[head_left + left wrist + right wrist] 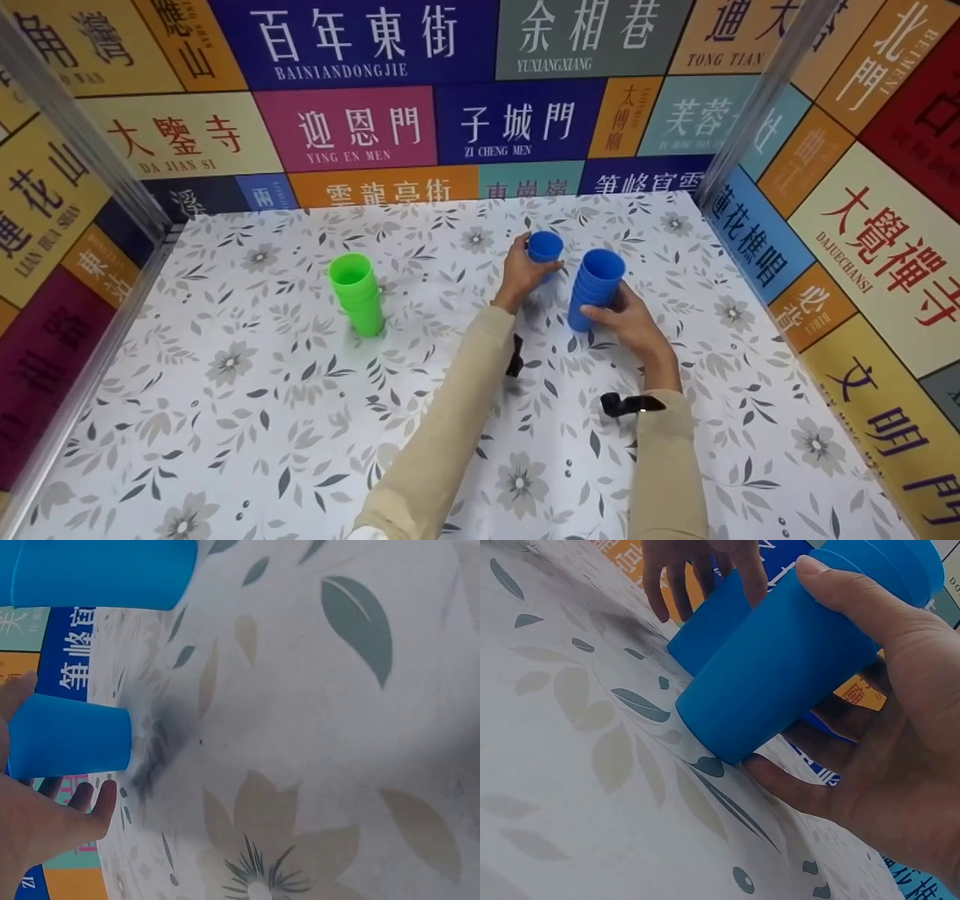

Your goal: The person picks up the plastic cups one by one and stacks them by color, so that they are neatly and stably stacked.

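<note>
My left hand (517, 276) grips a single blue cup (544, 246) near its rim, thumb on the near side. In the left wrist view this cup (75, 736) stands upright, its base close over the cloth. Just to its right, my right hand (637, 321) holds a stack of nested blue cups (581, 309), several rims showing at the top. The right wrist view has the thumb across the upper part of the stack (780, 664) and the other fingers behind it, the base at the cloth. A stack of green cups (365, 306) stands apart at the left.
A white cloth with grey leaves and flowers (300, 420) covers the table. Panels with coloured sign prints (360, 127) rise along the back and both sides. Black wrist-worn devices (634, 405) sit at both sleeve ends.
</note>
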Demonstrator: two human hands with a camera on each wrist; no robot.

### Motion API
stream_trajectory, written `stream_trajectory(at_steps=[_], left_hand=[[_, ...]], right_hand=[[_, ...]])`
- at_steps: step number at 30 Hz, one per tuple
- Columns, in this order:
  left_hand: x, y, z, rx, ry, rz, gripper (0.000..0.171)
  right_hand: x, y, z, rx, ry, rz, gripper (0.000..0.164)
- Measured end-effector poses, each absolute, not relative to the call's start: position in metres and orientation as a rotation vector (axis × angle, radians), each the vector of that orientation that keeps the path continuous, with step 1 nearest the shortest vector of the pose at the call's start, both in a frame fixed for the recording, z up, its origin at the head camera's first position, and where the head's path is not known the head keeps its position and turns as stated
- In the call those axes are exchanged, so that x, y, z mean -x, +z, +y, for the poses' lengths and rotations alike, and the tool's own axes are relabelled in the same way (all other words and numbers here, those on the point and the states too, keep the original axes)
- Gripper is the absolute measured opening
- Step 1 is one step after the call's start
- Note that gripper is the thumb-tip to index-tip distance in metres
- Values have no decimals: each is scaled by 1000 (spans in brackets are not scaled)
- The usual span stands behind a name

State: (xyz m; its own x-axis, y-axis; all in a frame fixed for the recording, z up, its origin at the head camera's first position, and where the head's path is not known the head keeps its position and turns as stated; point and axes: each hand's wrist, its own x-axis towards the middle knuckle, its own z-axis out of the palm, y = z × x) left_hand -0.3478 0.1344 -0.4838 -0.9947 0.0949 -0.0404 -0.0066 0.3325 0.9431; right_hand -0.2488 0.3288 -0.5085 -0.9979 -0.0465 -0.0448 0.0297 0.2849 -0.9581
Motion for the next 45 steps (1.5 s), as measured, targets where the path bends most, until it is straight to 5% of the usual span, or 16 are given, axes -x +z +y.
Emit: stream_trajectory(at_steps=[7,22,33,45], left_hand=[[349,-486,134,-86,1751,2539,69],[339,-468,124,-214,1850,2466,71],[337,-435,105,-168,2087,2268,76],[313,-395,107,-397,2037,2242,72]], right_hand=[[250,-511,327,27,-1872,2451,85],[252,-508,328,-5,-1836,2467,88],[246,-507,328,23,-1853,2436,86],[247,-506,327,-6,-1829,2414,93]])
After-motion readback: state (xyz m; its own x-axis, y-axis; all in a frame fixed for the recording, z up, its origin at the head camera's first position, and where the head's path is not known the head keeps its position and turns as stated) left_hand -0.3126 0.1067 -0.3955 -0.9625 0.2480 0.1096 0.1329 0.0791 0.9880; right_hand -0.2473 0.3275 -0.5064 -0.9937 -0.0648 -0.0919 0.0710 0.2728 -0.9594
